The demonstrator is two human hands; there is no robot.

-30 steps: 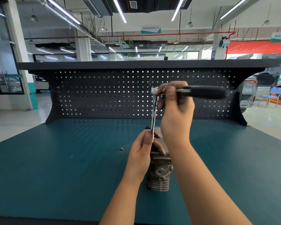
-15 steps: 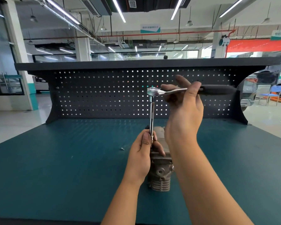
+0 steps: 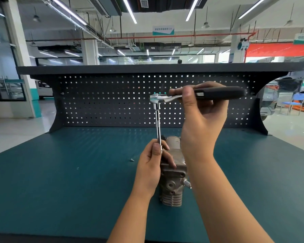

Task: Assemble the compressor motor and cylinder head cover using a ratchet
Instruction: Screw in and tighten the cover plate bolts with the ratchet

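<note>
The grey finned compressor (image 3: pixel 172 188) lies near the middle of the teal worktop (image 3: pixel 60 181), with its finned end toward 6 o'clock. The left hand (image 3: pixel 152 169) sits at its 9 o'clock side, its grip pinching the lower end of an upright extension bar (image 3: pixel 158 123). The ratchet (image 3: pixel 221 92) sits on top of the bar, handle pointing to 3 o'clock. The right hand (image 3: pixel 200 123) has its grip closed round that handle. 1 small screw (image 3: pixel 132 160) lies at 9 o'clock of the left hand. A pegboard (image 3: pixel 104 102) stands at 12 o'clock.
</note>
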